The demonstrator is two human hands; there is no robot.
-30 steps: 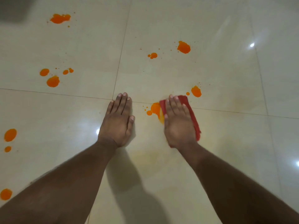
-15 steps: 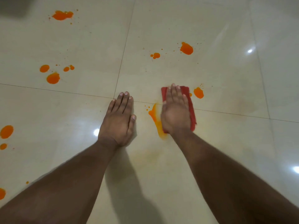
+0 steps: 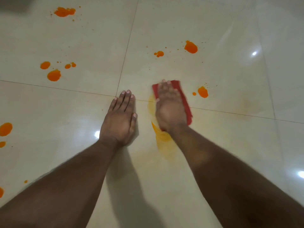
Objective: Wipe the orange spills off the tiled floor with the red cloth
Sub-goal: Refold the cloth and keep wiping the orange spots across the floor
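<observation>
My right hand (image 3: 170,107) lies flat on the folded red cloth (image 3: 186,104) and presses it onto the cream tiled floor (image 3: 222,145), fingers straight and slightly blurred. A pale orange smear (image 3: 162,139) trails beside and below the cloth. My left hand (image 3: 120,119) rests flat on the floor to the left, holding nothing. Solid orange spills lie around: one right of the cloth (image 3: 202,92), two further up (image 3: 190,47) (image 3: 159,53), a cluster at the left (image 3: 54,75), one at the top left (image 3: 64,12), more at the left edge (image 3: 5,129).
Grout lines cross just above my left hand (image 3: 65,89). Bright light reflections dot the glossy tiles (image 3: 254,53). A faint yellowish stain shows on the tile at the right (image 3: 243,106).
My right hand has pushed the cloth forward and a little left over the spill next to it, leaving a pale smear where the orange blob was. My left hand has stayed put.
</observation>
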